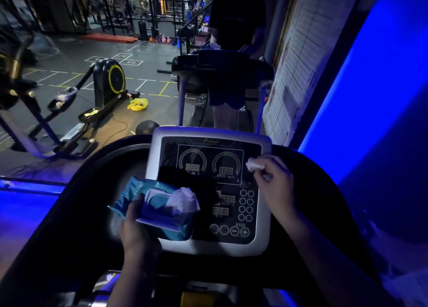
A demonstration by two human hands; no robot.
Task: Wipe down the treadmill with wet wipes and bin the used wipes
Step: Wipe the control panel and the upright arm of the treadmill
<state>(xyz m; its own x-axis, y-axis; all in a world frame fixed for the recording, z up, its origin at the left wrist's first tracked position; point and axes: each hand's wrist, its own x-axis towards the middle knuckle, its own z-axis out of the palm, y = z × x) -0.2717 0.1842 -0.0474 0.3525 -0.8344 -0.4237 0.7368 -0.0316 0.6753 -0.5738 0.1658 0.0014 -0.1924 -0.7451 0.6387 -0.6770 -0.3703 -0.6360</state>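
Head view: right hand (275, 186) pinches crumpled wipe (254, 165) at console's (234, 188) upper-right edge, panel extending leftward; left hand (136, 228) grips wipe pack (162, 204).

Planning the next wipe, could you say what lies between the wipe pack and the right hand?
Head view: small displays and round buttons on the console.

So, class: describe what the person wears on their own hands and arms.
The left hand and the right hand are bare, no gloves. The forearms are uncovered, no watch or band showing. The pale cloth by the right upper arm may be a sleeve.
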